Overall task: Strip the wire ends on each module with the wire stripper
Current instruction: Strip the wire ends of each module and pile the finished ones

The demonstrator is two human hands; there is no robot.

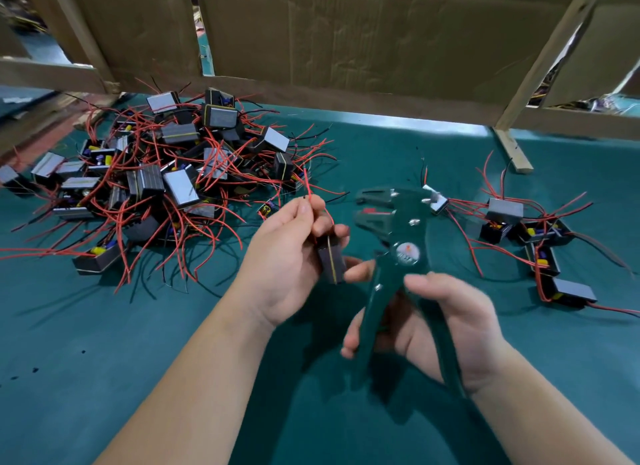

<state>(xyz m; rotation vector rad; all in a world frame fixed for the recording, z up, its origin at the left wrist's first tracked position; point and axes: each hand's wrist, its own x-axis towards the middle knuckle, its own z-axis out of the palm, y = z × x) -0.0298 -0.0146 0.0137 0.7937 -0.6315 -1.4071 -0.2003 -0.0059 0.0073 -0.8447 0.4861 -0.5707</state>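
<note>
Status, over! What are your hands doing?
Left hand pinches red wire, holds module. Right hand grips wire stripper, jaws open. Wire not yet in jaws.

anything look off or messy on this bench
Nothing looks damaged. The modules at left lie in a tangled heap, and a few small dark specks dot the green mat near the lower left edge, perhaps insulation scraps.

Over a teal felt counter [138, 326], the left hand [291, 260] pinches a small black module's [331, 262] red wire [309, 189]; the right hand [446, 326] grips a green metal wire stripper [398, 229].
</note>
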